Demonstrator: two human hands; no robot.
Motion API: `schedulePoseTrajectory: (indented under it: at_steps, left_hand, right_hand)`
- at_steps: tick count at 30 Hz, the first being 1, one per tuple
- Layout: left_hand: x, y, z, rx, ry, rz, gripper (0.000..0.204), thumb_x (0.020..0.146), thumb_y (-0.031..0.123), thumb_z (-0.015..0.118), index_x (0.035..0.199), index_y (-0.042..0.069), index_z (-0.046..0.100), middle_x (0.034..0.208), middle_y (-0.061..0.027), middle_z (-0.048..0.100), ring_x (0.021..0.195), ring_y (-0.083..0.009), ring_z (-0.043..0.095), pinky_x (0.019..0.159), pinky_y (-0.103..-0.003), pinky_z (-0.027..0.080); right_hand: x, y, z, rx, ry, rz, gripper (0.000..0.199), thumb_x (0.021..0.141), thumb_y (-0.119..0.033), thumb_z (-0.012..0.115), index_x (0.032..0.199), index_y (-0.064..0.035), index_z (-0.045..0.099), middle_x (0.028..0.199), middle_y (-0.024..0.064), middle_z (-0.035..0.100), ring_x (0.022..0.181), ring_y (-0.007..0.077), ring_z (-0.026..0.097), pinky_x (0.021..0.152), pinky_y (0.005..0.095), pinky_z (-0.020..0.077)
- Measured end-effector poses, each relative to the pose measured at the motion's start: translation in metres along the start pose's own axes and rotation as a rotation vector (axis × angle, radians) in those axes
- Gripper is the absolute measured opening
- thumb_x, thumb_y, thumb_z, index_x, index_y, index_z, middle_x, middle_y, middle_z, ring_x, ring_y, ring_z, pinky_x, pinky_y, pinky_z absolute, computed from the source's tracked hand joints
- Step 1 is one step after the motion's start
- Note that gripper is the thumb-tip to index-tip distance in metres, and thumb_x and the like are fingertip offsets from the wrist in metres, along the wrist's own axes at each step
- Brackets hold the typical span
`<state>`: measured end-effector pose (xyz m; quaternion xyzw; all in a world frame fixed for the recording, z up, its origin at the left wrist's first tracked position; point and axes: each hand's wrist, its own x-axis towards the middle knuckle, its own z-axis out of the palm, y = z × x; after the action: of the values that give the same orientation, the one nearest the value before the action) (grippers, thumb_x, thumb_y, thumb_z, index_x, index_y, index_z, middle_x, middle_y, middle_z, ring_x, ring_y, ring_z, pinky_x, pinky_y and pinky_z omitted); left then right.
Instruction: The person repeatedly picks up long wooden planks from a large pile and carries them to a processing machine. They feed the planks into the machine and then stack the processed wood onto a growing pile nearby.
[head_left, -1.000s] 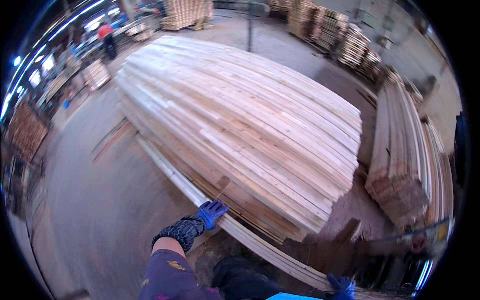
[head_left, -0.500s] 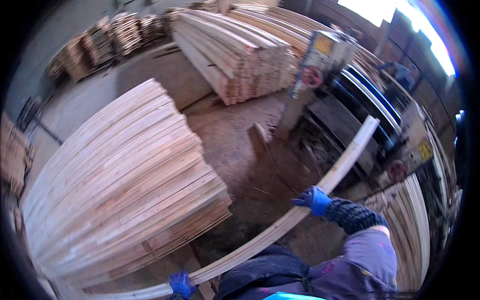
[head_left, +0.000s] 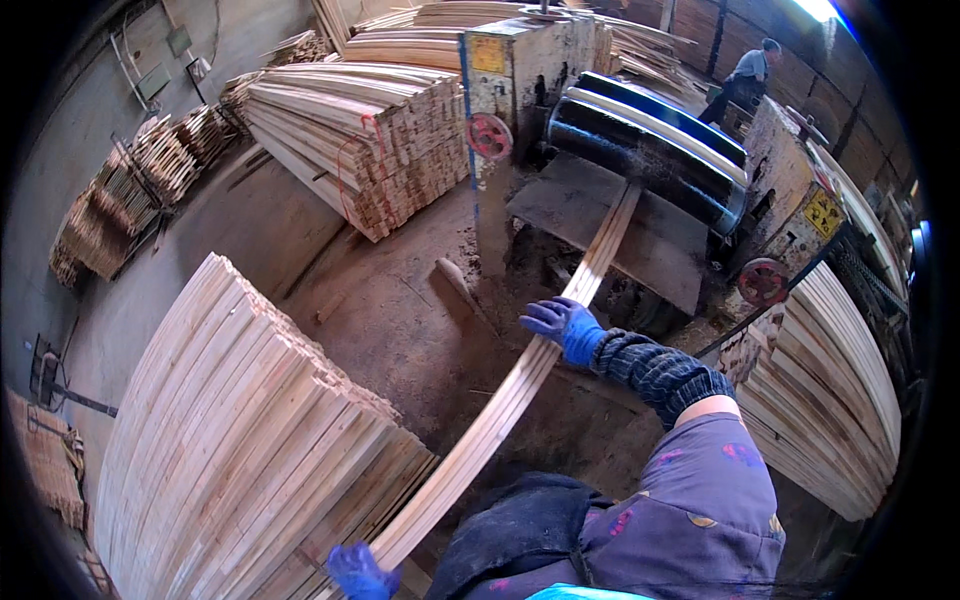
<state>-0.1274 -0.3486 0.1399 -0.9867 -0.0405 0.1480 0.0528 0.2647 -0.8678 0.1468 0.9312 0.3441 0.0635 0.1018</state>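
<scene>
Long narrow wooden planks (head_left: 500, 412), lying side by side, run up from the bottom edge to a machine with black rollers (head_left: 640, 150). Their far ends lie over its dark metal feed plate (head_left: 665, 240), close to the rollers. My left hand (head_left: 362, 572), in a blue glove, is closed around the planks near the bottom edge, its fingers partly hidden. Farther along, my right hand (head_left: 563, 328), also blue-gloved, lies across the top of the planks. Its fingers are stretched out past their left side.
A large stack of planks (head_left: 240, 430) stands at the left, another stack (head_left: 370, 140) behind it. More planks (head_left: 820, 390) are piled at the right. Red handwheels (head_left: 489, 136) sit on the machine's posts. A wood piece (head_left: 462, 285) lies on the floor. Another person (head_left: 745, 80) is at the far right.
The view has turned toward the machine. The planks' far ends have come down from above the feed plate and now line up with the rollers. Both hands remain on the planks.
</scene>
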Motion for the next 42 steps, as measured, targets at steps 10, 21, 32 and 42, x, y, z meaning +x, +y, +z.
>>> schedulePoseTrajectory:
  at_steps: [10,21,32,42]
  left_hand:
    - [0.117,0.161,-0.023,-0.244,0.241,0.188,0.093,0.055,0.05,0.085,0.13,0.004,0.053,0.102,-0.0233,0.062,0.096,-0.0431,0.057,0.086,-0.056,0.043]
    - [0.018,0.035,0.014,-0.109,0.531,0.046,0.097,0.065,0.052,0.082,0.143,0.009,0.046,0.12,-0.0212,0.061,0.107,-0.0409,0.059,0.097,-0.055,0.044]
    - [0.087,0.034,0.011,-0.133,0.415,-0.29,0.089,0.047,0.044,0.091,0.122,0.008,0.06,0.111,-0.0181,0.064,0.108,-0.0373,0.058,0.113,-0.057,0.03]
    - [0.113,0.175,-0.035,-0.285,0.103,-0.122,0.092,0.058,0.039,0.085,0.137,0.009,0.052,0.117,-0.0181,0.063,0.11,-0.0367,0.058,0.106,-0.057,0.035]
  right_hand:
    - [0.002,-0.152,0.0,0.341,0.395,-0.447,0.044,0.09,-0.021,0.052,0.133,-0.0306,0.055,0.125,0.0076,0.065,0.111,0.0248,0.065,0.101,0.0466,0.0484]
    - [0.019,-0.035,0.034,0.392,0.127,-0.38,0.044,0.065,-0.023,0.073,0.108,-0.0199,0.067,0.095,0.004,0.07,0.094,0.0277,0.068,0.096,0.0459,0.0482]
    - [0.027,-0.024,0.037,0.12,0.206,0.195,0.066,0.086,-0.021,0.057,0.149,-0.0283,0.043,0.152,0.0085,0.046,0.136,0.0318,0.047,0.113,0.0494,0.0369]
    - [0.034,-0.224,0.003,0.592,0.171,-0.623,0.056,0.087,-0.019,0.054,0.143,-0.0235,0.05,0.128,0.0113,0.063,0.11,0.0312,0.064,0.098,0.0459,0.0501]
